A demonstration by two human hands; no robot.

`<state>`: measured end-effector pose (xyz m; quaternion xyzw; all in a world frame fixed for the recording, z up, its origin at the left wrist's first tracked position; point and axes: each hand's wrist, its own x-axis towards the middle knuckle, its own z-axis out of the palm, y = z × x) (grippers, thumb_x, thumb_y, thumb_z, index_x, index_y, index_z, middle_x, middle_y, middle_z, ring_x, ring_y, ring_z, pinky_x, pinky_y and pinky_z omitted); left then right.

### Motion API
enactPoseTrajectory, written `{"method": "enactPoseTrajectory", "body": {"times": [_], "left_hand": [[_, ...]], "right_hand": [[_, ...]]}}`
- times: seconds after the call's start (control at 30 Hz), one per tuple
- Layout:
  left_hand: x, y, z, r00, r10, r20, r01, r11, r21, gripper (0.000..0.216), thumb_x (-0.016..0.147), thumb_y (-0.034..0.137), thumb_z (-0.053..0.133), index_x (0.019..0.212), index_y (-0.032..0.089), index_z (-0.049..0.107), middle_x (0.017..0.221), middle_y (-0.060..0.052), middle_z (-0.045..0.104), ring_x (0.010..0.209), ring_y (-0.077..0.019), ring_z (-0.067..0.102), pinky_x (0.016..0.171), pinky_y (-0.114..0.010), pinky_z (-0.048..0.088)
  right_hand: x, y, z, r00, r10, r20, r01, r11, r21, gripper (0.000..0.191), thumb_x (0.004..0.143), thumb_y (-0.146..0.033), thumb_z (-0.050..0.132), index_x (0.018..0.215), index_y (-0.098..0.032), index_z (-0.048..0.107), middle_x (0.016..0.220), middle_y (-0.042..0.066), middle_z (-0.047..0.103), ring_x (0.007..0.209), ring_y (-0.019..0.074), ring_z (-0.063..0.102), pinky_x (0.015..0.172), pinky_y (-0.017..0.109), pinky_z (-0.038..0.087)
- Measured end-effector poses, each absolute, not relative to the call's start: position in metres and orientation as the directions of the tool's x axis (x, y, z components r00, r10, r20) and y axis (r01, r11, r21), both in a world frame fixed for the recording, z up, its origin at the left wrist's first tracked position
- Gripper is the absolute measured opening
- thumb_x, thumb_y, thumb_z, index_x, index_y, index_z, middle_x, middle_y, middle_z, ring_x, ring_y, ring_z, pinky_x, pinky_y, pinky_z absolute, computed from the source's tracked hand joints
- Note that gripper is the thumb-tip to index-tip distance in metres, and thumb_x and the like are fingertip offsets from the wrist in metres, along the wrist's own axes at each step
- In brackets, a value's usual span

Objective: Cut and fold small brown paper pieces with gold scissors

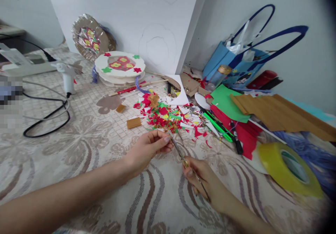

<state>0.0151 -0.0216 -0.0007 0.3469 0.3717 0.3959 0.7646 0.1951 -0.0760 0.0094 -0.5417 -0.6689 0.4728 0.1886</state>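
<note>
My right hand is closed around the handles of a pair of scissors, whose blades point up and left toward my other hand. The fingers of my left hand are pinched together beside the blade tips. Whatever sits in that pinch is too small and covered to make out. Just beyond both hands lies a heap of cut paper scraps in red, green, white, yellow and brown. Two small brown paper pieces, a larger one and a smaller one, rest left of the heap.
A decorated white round piece and a plastic-wrapped disc stand behind. At left is a corded glue gun. On the right are a yellow tape roll, brown paper, a green cutter and a blue bag.
</note>
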Motion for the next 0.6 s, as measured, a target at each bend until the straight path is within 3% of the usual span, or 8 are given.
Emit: {"method": "enactPoseTrajectory", "body": {"times": [0.47,0.6], "left_hand": [[0.016,-0.022,-0.001,0.401,0.869,-0.290,-0.362,0.441,0.821,0.016,0.076,0.026,0.066,0.077,0.013,0.057,0.070,-0.001,0.061,0.068,-0.0092,0.056,0.070,-0.023,0.045],[0.016,-0.022,-0.002,0.420,0.856,-0.302,-0.346,0.459,0.818,0.017,0.075,0.027,0.067,0.077,0.013,0.058,0.075,-0.002,0.063,0.071,-0.0102,0.057,0.072,-0.024,0.045]], "right_hand": [[0.197,-0.082,-0.005,-0.336,0.888,-0.315,0.457,-0.139,-0.879,0.049,0.081,-0.066,0.037,0.064,-0.020,0.037,0.050,-0.006,0.032,0.040,0.0083,0.033,0.038,0.020,0.024],[0.206,-0.076,-0.005,-0.259,0.918,-0.301,0.430,-0.170,-0.887,0.045,0.083,-0.062,0.038,0.064,-0.021,0.037,0.049,-0.007,0.032,0.039,0.0081,0.030,0.038,0.020,0.025]]}}
